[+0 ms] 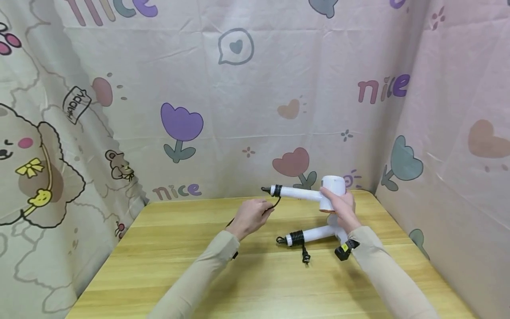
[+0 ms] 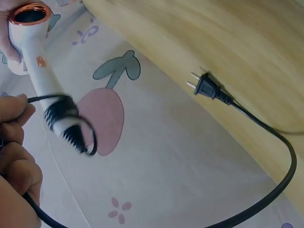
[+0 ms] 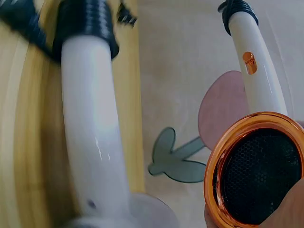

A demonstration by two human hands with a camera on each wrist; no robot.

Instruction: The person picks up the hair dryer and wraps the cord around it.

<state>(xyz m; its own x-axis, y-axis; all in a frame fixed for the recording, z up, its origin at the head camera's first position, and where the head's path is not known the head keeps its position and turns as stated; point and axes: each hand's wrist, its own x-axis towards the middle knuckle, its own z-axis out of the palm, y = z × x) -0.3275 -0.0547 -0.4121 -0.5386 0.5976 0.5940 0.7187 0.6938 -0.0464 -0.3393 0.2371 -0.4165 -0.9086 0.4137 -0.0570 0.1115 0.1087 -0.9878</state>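
A white hair dryer (image 1: pixel 300 193) with a copper-coloured rim is held above the table, its handle pointing left. My right hand (image 1: pixel 343 207) grips it round the head. Black cord (image 2: pixel 271 200) wraps the handle's end in a few turns. My left hand (image 1: pixel 251 217), left of the handle, pinches that cord between thumb and fingers. From this hand the cord's free length loops away to a two-pin plug (image 2: pixel 206 85), seen in the left wrist view. Below lies a second white hair dryer (image 1: pixel 316 233), its cord (image 1: pixel 296 238) coiled round the handle, partly hidden by my right arm.
The wooden table (image 1: pixel 159 257) carries the second dryer on its right side, with that dryer's plug (image 1: pixel 306 257) toward the front. A printed curtain (image 1: pixel 239 110) hangs along the table's back and both sides. A black wrist device (image 1: pixel 343 251) is strapped under my right wrist.
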